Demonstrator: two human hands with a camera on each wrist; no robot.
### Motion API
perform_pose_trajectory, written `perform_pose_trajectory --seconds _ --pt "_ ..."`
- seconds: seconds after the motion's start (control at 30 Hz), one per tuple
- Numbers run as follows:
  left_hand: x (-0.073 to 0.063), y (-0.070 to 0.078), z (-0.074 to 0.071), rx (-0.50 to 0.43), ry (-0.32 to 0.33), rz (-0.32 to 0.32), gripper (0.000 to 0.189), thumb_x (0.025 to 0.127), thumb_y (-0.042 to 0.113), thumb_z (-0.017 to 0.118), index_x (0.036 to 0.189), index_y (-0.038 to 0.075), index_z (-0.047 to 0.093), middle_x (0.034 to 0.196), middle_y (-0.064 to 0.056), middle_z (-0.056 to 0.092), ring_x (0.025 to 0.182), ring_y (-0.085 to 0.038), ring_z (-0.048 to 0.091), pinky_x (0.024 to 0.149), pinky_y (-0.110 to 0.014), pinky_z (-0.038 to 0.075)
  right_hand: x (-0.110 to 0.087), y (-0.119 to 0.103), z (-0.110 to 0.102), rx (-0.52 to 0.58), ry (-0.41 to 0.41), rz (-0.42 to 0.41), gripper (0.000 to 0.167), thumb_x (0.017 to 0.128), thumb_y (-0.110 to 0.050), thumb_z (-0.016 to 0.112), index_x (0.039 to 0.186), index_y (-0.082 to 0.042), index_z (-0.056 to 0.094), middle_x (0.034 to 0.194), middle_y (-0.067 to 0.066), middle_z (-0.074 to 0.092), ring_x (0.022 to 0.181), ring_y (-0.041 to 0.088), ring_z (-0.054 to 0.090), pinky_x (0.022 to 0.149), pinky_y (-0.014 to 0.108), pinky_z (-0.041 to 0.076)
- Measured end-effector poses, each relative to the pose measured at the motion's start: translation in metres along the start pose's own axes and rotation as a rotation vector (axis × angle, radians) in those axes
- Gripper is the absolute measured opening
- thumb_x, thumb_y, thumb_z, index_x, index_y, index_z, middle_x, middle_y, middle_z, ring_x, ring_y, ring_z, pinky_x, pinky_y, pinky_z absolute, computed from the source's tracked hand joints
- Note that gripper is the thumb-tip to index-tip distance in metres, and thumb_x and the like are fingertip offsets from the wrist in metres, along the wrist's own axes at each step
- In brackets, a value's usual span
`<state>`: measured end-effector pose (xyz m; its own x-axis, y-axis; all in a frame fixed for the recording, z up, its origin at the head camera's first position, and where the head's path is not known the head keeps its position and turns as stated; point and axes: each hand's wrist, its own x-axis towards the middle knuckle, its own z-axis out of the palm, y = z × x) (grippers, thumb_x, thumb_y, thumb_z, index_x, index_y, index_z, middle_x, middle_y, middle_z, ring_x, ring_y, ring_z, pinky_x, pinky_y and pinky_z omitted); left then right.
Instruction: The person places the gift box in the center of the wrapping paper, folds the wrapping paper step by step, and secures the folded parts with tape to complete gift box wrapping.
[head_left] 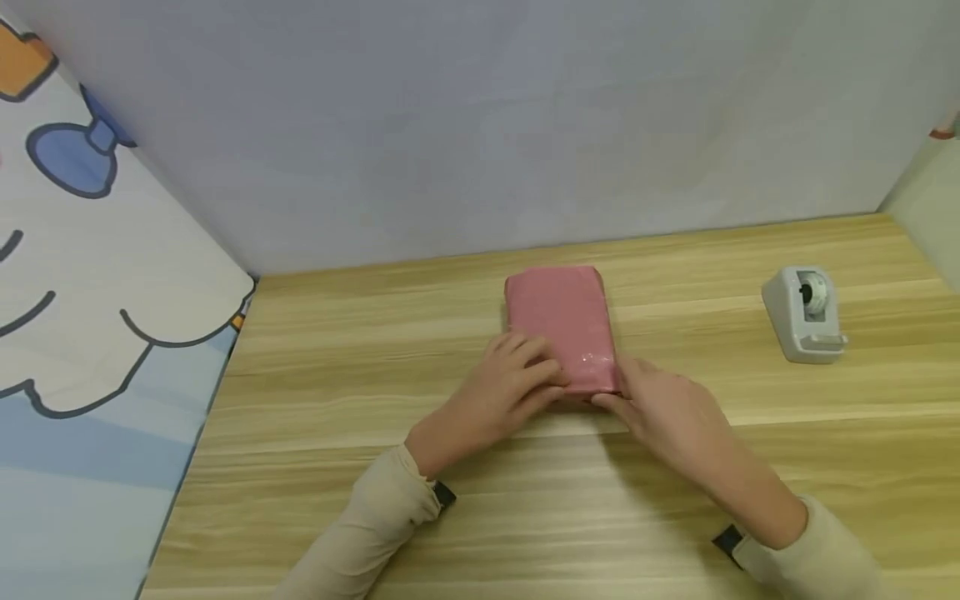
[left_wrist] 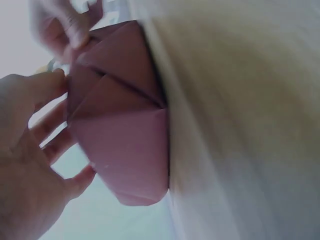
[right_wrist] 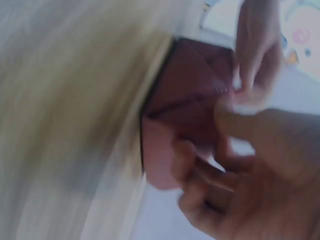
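Note:
A rectangular package wrapped in pink paper point(head_left: 561, 321) lies flat on the table, its near end toward me. Folded flaps cross on that end, as the left wrist view shows of the package point(left_wrist: 125, 100). My left hand point(head_left: 498, 387) rests on the near left part of the package top, fingers lightly bent. At the near right corner, my right hand point(head_left: 671, 412) pinches the package, thumb at the near end and fingers along the right side. A shiny spot, perhaps clear tape point(right_wrist: 221, 91), shows at the top edge of the end.
A grey tape dispenser point(head_left: 806, 315) with a roll of clear tape stands to the right on the wood-grain table point(head_left: 337, 358). A pale grey wall sheet point(head_left: 487, 125) rises behind the table. Along the left side hangs a cartoon-printed cloth point(head_left: 112, 275).

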<state>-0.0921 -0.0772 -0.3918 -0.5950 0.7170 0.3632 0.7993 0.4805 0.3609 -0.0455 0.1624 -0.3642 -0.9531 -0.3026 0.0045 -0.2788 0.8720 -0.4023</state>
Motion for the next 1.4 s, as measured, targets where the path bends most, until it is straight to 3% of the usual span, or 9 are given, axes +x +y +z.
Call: perform_pose_trajectory --seconds 0.17,0.3,0.43,0.57,0.73,0.9,1.0,1.2,1.4 --pt "-0.004 -0.005 -0.006 -0.238 0.143 -0.188 0.009 0.101 0.019 0.068 0.108 0.016 0.073 0.121 -0.001 0.065 0.119 -0.022 0.054 0.106 -0.042 0.043 0.003 0.020 -0.010 0.367 -0.136 0.096 0.027 0.103 -0.033 0.067 0.103 -0.006 0.060 0.090 0.009 0.069 0.083 0.021 0.066 0.068 0.031 0.052" --pt "-0.007 -0.006 -0.005 -0.440 0.264 -0.519 0.028 0.098 0.012 0.071 0.126 0.010 0.068 0.133 -0.014 0.061 0.124 -0.033 0.055 0.105 -0.050 0.050 0.010 0.029 -0.006 0.577 -0.156 0.196 0.049 0.109 -0.038 0.053 0.134 0.004 0.052 0.130 0.024 0.065 0.113 0.033 0.069 0.092 0.043 0.056" --pt "-0.008 -0.006 -0.004 -0.653 0.187 -0.822 0.053 0.101 0.022 0.068 0.150 0.008 0.050 0.144 -0.019 0.058 0.129 -0.037 0.060 0.106 -0.053 0.052 0.020 0.034 0.002 0.747 -0.182 0.266 0.068 0.109 -0.043 0.050 0.154 0.007 0.036 0.151 0.030 0.049 0.123 0.036 0.066 0.101 0.043 0.056" --pt "-0.008 -0.007 -0.005 -0.871 0.105 -0.937 0.064 0.104 0.027 0.064 0.158 0.006 0.037 0.150 -0.021 0.055 0.135 -0.036 0.059 0.108 -0.049 0.053 0.026 0.036 0.005 0.834 -0.205 0.281 0.070 0.109 -0.042 0.052 0.156 0.006 0.034 0.156 0.029 0.045 0.135 0.039 0.058 0.103 0.038 0.057" --pt "-0.010 -0.007 -0.005 -0.919 0.102 -0.915 0.065 0.103 0.022 0.066 0.158 0.007 0.037 0.153 -0.020 0.052 0.139 -0.037 0.056 0.109 -0.049 0.052 0.022 0.035 0.004 0.826 -0.190 0.273 0.068 0.107 -0.040 0.057 0.156 0.003 0.037 0.157 0.026 0.045 0.144 0.044 0.048 0.111 0.047 0.050" --pt "-0.019 0.003 -0.005 -0.899 0.183 -0.782 0.066 0.096 0.007 0.073 0.153 0.009 0.040 0.155 -0.014 0.047 0.140 -0.035 0.053 0.109 -0.051 0.052 0.006 0.031 -0.003 0.872 -0.138 0.206 0.059 0.103 -0.026 0.068 0.150 -0.002 0.042 0.155 0.020 0.046 0.142 0.040 0.051 0.102 0.025 0.053" --pt "-0.027 0.012 -0.003 -0.952 0.231 -0.704 0.069 0.091 -0.005 0.073 0.149 0.009 0.038 0.153 -0.014 0.044 0.139 -0.034 0.051 0.105 -0.047 0.055 -0.004 0.029 -0.005 0.939 -0.098 0.155 0.053 0.098 -0.011 0.072 0.141 0.001 0.044 0.152 0.019 0.046 0.136 0.029 0.055 0.098 0.018 0.054" --pt "-0.042 0.032 0.005 -1.033 0.280 -0.638 0.077 0.083 -0.016 0.073 0.144 0.012 0.036 0.147 -0.012 0.042 0.133 -0.033 0.052 0.102 -0.042 0.057 -0.020 0.024 0.000 0.980 -0.044 0.057 0.047 0.089 0.010 0.072 0.126 0.006 0.043 0.153 0.022 0.042 0.127 -0.004 0.055 0.103 0.018 0.052" --pt "-0.049 0.042 0.015 -0.879 0.294 -0.547 0.074 0.079 -0.012 0.078 0.138 0.008 0.037 0.146 -0.009 0.042 0.143 -0.025 0.041 0.113 -0.046 0.050 -0.030 0.026 0.008 0.930 -0.003 0.004 0.050 0.082 0.019 0.073 0.119 0.005 0.042 0.140 0.023 0.051 0.128 -0.005 0.053 0.105 0.014 0.048"
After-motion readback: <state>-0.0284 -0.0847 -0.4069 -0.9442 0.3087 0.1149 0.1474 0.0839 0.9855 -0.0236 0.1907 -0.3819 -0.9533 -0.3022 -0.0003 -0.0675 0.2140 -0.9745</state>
